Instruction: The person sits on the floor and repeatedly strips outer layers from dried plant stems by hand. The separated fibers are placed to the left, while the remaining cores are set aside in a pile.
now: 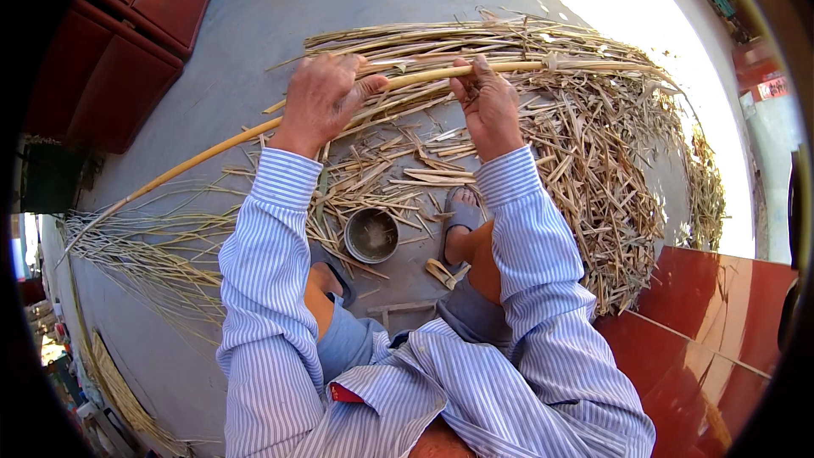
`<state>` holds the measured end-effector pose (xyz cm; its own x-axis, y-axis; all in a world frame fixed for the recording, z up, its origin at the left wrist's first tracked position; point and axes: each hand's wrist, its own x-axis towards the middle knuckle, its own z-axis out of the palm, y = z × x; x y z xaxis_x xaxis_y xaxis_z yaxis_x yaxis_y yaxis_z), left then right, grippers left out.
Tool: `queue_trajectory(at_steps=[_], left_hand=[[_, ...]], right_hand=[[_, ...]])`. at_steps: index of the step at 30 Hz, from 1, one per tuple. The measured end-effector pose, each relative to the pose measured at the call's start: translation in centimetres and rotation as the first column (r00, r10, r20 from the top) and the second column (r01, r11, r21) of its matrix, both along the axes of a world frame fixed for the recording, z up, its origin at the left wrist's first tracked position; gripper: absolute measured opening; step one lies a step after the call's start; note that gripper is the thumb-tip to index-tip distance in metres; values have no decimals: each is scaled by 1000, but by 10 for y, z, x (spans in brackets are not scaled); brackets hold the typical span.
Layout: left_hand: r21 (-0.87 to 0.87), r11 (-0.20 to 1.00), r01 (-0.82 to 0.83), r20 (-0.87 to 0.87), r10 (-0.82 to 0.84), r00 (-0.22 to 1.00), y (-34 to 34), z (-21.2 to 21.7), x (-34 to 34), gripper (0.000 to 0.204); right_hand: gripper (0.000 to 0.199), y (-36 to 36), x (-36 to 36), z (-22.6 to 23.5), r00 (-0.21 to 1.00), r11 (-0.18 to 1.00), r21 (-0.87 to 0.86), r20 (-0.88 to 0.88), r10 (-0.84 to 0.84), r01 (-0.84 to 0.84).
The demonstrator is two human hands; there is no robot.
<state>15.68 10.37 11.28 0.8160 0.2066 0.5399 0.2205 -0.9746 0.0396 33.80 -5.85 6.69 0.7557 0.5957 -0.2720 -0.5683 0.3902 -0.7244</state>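
Observation:
A long yellow cane stalk [212, 151] runs across in front of me, thin at its left end and leafy toward the right. My left hand [326, 97] is closed around it left of the middle, back of the hand up. Farther right, my right hand [490, 102] pinches the same stalk between thumb and fingers. Behind and beneath it lies a bundle of similar dry stalks [407, 40] on the floor. Stripped husk pieces [356, 178] are scattered below my hands.
Between my feet stands a round metal bowl [371, 236] with murky contents. A large heap of dry husks [593, 170] spreads to the right. Thin stripped stems [157, 246] fan out at the left. Dark red cabinets [127, 51] stand at the far left; a red glossy panel [704, 314] lies lower right.

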Motion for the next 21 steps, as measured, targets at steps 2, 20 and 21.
queue_trajectory(at_steps=[2,20,21], left_hand=[[-228,973,-39,-145,5,989,-14,2,4,41],[-268,962,-58,24,67,997,13,10,-81,23],[-209,977,-39,48,50,998,12,12,-79,24]], right_hand=[[19,4,-11,5,1000,999,29,-19,17,-16],[25,-31,80,-18,977,999,-13,205,51,-49],[26,-31,88,-25,984,999,-10,175,33,-32]])
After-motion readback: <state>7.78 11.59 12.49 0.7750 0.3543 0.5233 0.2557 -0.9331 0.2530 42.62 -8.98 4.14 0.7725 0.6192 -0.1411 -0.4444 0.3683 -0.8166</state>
